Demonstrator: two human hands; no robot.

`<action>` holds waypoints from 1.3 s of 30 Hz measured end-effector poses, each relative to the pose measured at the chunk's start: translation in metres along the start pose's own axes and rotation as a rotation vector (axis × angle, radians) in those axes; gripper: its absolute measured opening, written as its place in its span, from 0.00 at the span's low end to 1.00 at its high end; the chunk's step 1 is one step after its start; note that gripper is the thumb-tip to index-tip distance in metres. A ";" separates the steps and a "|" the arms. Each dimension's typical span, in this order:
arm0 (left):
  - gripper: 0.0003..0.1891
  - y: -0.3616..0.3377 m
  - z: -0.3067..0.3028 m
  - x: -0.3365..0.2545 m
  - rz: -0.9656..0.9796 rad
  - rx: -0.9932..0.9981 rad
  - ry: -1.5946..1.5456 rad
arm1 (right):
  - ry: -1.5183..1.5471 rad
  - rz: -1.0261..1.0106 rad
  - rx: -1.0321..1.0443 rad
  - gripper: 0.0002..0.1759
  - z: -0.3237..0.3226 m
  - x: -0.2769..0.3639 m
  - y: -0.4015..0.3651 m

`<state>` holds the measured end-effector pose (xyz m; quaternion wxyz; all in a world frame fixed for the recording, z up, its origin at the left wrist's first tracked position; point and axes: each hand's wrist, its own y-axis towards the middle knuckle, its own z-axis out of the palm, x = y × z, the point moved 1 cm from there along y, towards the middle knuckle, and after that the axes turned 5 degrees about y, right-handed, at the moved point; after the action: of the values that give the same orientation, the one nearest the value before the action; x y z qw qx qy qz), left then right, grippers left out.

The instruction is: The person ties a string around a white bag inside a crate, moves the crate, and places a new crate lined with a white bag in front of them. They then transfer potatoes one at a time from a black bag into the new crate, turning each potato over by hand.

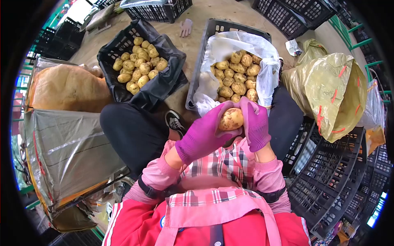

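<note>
Between my gloved hands, just above my lap, is a potato [231,119] with brown patches on its pale skin. My left hand [209,129], in a purple glove, wraps round it from the left and below. On the other side, my right hand [255,123] in a matching glove presses its fingers against the potato. Right beyond my hands stands a crate [200,69] lined with a white sheet [269,55], holding many potatoes [238,78]. To its left, a second crate [107,57] with a black liner [170,74] holds more potatoes [141,65].
A yellowish woven sack [312,86] lies open at the right, near stacked black crates [324,180]. Large full bags [69,88] stand at the left. A loose glove [186,27] lies on the floor [217,10] between crates. More crates [158,12] stand at the back.
</note>
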<state>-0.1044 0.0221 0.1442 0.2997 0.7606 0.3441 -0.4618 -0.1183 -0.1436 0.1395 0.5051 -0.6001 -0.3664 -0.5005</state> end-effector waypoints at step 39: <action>0.28 0.069 -0.109 0.109 -0.427 -0.644 -1.105 | -0.399 -0.259 0.254 0.24 0.014 -0.053 0.058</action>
<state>0.0419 0.0933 0.0975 0.5456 0.2003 0.4036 -0.7066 -0.0720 -0.1394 0.0745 0.4260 -0.5668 -0.5922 -0.3829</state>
